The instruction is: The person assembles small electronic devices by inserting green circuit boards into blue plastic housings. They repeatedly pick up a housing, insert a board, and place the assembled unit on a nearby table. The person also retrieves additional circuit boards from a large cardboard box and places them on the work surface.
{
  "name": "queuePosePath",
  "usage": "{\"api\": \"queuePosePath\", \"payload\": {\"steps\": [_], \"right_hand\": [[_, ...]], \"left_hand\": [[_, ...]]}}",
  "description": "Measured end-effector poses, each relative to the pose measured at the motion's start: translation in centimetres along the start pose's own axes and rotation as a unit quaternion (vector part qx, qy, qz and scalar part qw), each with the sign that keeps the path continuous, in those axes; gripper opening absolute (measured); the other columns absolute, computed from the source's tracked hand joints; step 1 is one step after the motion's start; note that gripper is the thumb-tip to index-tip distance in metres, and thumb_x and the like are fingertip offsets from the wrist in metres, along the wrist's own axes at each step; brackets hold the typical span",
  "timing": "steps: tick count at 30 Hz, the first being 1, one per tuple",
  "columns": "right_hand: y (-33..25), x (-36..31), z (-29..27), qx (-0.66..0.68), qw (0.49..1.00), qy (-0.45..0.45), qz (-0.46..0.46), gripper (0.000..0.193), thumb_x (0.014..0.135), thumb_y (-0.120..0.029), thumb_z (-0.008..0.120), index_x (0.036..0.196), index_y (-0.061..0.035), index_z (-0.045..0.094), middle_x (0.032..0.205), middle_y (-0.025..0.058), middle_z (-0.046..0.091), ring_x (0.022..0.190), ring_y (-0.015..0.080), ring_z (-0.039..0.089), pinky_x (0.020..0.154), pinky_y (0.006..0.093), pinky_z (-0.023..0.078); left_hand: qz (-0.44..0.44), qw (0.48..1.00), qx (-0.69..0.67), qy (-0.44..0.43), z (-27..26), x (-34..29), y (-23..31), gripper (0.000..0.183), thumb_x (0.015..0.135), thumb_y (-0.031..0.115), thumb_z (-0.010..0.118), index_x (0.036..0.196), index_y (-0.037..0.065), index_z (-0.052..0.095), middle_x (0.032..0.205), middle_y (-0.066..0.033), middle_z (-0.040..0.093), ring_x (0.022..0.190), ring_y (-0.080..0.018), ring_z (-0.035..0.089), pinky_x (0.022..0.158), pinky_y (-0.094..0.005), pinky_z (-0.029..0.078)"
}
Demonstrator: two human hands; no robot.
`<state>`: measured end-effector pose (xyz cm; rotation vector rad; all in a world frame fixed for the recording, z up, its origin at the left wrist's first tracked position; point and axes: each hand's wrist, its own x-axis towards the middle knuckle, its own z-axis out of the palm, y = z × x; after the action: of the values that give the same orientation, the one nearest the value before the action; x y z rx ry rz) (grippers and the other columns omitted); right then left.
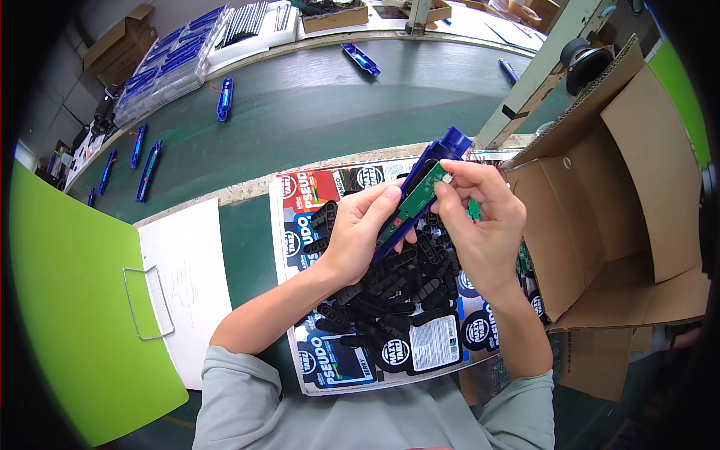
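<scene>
My left hand [354,232] grips a long dark blue plastic housing [454,141], tilted up to the right, with the thumb along its open side. A narrow green circuit board [418,196] lies along the housing's open side; whether it is fully seated I cannot tell. With thumb and index finger my right hand [480,214] pinches the board's upper end, by a small white connector [448,178]. Below both hands, a pile of black oval plastic parts [390,296] covers part of a printed sheet [322,375].
Several blue housings, one a lone piece [361,58], lie on the green conveyor belt [292,97] ahead. An open cardboard box [600,217] stands at right beside a metal post [536,82]. At left are a lime-green board [82,300] and a white paper [187,285]. Another person's hand [529,15] shows far off.
</scene>
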<state>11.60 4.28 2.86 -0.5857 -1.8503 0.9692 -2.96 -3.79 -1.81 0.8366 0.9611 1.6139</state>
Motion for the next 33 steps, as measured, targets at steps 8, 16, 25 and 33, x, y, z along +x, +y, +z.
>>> {"api": "queuePosePath", "payload": {"steps": [8, 16, 25, 33], "right_hand": [[0.2, 0.1, 0.5, -0.185, 0.970, 0.076, -0.138, 0.033, 0.079, 0.000, 0.079, 0.109, -0.0039, 0.068, 0.098, 0.0066, 0.054, 0.072, 0.0147, 0.050, 0.068, 0.0303, 0.047], [1.3, 0.0, 0.9, -0.071, 0.991, 0.114, -0.025, 0.057, 0.077, -0.002, 0.081, 0.126, -0.0025, 0.052, 0.098, 0.0053, 0.053, 0.075, 0.0091, 0.052, 0.066, 0.0263, 0.044], [1.0, 0.5, 0.6, 0.040, 0.993, 0.041, 0.100, 0.034, 0.086, -0.004, 0.075, 0.116, 0.0045, 0.060, 0.085, 0.0045, 0.071, 0.068, 0.0058, 0.062, 0.056, 0.0225, 0.044], [1.7, 0.5, 0.6, 0.072, 0.990, 0.040, 0.110, 0.032, 0.088, -0.003, 0.074, 0.115, 0.0055, 0.059, 0.087, 0.0048, 0.071, 0.070, 0.0054, 0.063, 0.056, 0.0211, 0.045]], "left_hand": [[0.006, 1.000, 0.026, -0.009, 0.4, -0.3, -0.1, 0.040, 0.107, 0.032, 0.046, 0.123, -0.002, 0.061, 0.084, -0.0097, 0.067, 0.069, -0.0117, 0.065, 0.058, -0.0243, 0.051], [0.039, 0.997, 0.063, -0.004, 0.8, -0.6, -0.6, 0.030, 0.103, 0.012, 0.055, 0.127, -0.005, 0.060, 0.088, -0.0055, 0.066, 0.071, -0.0101, 0.064, 0.058, -0.0238, 0.051], [0.033, 0.997, 0.075, -0.006, 0.7, -0.8, -0.9, 0.029, 0.104, 0.012, 0.053, 0.126, -0.005, 0.061, 0.096, -0.0057, 0.066, 0.070, -0.0101, 0.064, 0.057, -0.0237, 0.051], [0.038, 0.995, 0.095, -0.005, 0.8, -0.9, -1.0, 0.032, 0.104, 0.010, 0.052, 0.131, -0.005, 0.059, 0.096, -0.0050, 0.066, 0.071, -0.0095, 0.064, 0.057, -0.0232, 0.051]]}}
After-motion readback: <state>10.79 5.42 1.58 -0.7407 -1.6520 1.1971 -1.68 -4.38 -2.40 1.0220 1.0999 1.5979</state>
